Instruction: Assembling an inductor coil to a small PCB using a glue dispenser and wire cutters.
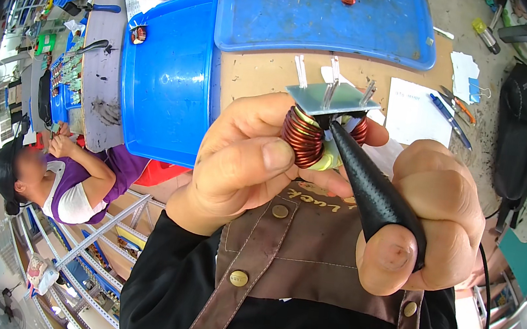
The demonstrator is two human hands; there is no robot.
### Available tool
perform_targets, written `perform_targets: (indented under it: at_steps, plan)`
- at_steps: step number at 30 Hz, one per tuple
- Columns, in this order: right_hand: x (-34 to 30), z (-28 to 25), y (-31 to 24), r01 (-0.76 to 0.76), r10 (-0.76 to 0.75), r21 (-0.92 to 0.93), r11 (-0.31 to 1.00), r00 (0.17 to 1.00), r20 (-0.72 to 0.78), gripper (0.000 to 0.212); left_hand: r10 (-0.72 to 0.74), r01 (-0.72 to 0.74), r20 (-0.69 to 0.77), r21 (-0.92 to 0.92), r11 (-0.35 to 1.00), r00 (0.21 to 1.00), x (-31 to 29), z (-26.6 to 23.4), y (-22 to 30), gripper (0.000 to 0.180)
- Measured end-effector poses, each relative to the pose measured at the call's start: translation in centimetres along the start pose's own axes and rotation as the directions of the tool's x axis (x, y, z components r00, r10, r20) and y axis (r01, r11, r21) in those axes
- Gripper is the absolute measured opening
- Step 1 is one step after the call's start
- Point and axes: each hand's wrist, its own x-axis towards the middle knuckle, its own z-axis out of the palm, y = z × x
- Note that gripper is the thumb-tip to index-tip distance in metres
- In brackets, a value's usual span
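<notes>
In front of my chest, my left hand (pixel 241 155) grips a copper-wound toroidal coil (pixel 304 138) between thumb and fingers. A pale green board (pixel 334 99) sits on top of the coil, with several metal pins standing up from it. Yellow material (pixel 326 159) shows inside the coil. My right hand (pixel 435 215) is wrapped round a black tapered tool (pixel 372 188). Its narrow tip touches or nearly touches the coil just beneath the board's near edge; I cannot tell which. The tool's rear end is hidden in my fist.
A blue tray (pixel 326 31) carries several similar coils at the back. Left of it, a deeper blue bin (pixel 168 87) holds one coil. White paper (pixel 417 114), a blue pen (pixel 450 118) and a black pouch (pixel 518 130) lie to the right. A co-worker (pixel 77 181) sits at far left.
</notes>
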Motion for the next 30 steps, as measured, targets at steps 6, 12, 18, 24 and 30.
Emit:
perform_targets:
  at_steps: [6, 12, 18, 24, 30]
  plan:
    - [0.07, 0.15, 0.02, 0.002, -0.002, 0.004, 1.000, 1.000, -0.006, 0.027, 0.008, -0.008, -0.041, -0.008, 1.000, 0.999, -0.04, 0.01, -0.13, 0.072]
    - [0.44, -0.06, -0.06, -0.009, 0.008, 0.012, 1.000, 0.999, 0.035, 0.025, 0.006, -0.005, -0.007, 0.005, 1.000, 1.000, -0.09, -0.05, -0.07, 0.072]
    - [0.32, -0.03, 0.00, -0.006, 0.005, 0.020, 1.000, 0.999, 0.043, 0.025, 0.005, -0.005, -0.029, -0.003, 1.000, 1.000, -0.11, 0.03, -0.07, 0.073]
    - [0.21, -0.18, 0.16, 0.007, -0.008, 0.021, 1.000, 0.999, 0.044, 0.024, -0.009, 0.009, -0.059, -0.002, 1.000, 0.998, 0.03, 0.17, -0.11, 0.073]
    - [-0.12, 0.06, 0.11, 0.011, -0.011, 0.023, 1.000, 1.000, 0.009, 0.025, -0.003, 0.002, -0.053, -0.014, 1.000, 0.999, 0.02, 0.15, -0.18, 0.072]
